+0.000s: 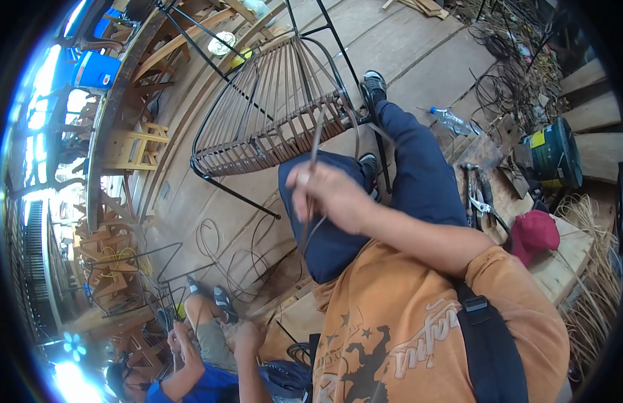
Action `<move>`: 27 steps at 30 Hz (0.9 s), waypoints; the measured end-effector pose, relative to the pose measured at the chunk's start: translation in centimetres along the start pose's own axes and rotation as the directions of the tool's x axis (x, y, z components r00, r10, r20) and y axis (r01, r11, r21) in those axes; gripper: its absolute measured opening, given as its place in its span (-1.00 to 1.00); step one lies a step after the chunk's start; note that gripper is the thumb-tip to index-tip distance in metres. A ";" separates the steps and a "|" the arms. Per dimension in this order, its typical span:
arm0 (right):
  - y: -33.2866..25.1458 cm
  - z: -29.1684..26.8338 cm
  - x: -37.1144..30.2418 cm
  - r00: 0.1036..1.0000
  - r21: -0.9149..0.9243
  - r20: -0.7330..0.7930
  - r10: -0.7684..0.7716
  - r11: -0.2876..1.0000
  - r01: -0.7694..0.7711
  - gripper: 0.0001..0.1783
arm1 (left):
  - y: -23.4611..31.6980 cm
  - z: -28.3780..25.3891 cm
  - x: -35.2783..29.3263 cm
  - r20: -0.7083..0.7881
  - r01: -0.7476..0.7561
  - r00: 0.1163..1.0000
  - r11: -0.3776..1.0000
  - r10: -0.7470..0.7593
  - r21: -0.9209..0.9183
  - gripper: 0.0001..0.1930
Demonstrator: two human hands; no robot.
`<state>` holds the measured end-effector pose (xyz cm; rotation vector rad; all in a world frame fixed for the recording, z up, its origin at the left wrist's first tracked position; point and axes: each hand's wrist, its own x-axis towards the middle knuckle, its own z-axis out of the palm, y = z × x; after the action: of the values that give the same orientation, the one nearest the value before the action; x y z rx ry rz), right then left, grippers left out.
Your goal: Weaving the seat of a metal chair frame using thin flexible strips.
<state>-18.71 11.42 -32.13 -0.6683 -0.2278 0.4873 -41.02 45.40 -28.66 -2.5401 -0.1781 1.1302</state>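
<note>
My right hand [330, 195], slightly blurred, is closed on a thin brown weaving strand [316, 144] above my lap. The strand's upper part runs toward the rim of a chair [271, 138] with a black metal frame. Brown strands fan across that frame, and a denser woven band [274, 144] lies along its near side, close to my knees. My left hand [250, 336] is at the lower left, well apart from the chair. Its fingers look curled, but what they hold cannot be made out.
At the lower left sits a co-worker [197, 383] in blue, hands raised near a bent metal frame. Loose strands [237, 258] coil on the floor. To my right are hand tools [479, 195], a red cap [534, 235], a dark bucket [555, 154] and a plastic bottle [452, 121].
</note>
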 end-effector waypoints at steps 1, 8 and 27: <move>0.7 2.6 -0.9 0.992 -0.215 -0.016 0.126 0.968 -0.126 -0.72 | 0.8 -2.5 2.0 -0.165 -0.129 0.979 0.991 0.121 -0.042 -0.67; 5.9 3.7 -2.9 0.568 -0.764 0.519 0.639 0.645 -0.028 -0.64 | 14.3 -21.9 -2.1 -0.420 -0.464 0.869 0.135 0.261 -0.876 -0.63; 1.7 2.6 -2.6 0.820 -0.508 0.525 0.226 0.857 0.089 -0.51 | 7.5 -16.6 -3.3 -0.410 -0.413 0.910 0.248 0.067 -0.876 -0.65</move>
<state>-22.44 12.66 -31.37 -1.0483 -0.9376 0.7060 -31.17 33.16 -18.84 -3.9583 -0.5528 0.7693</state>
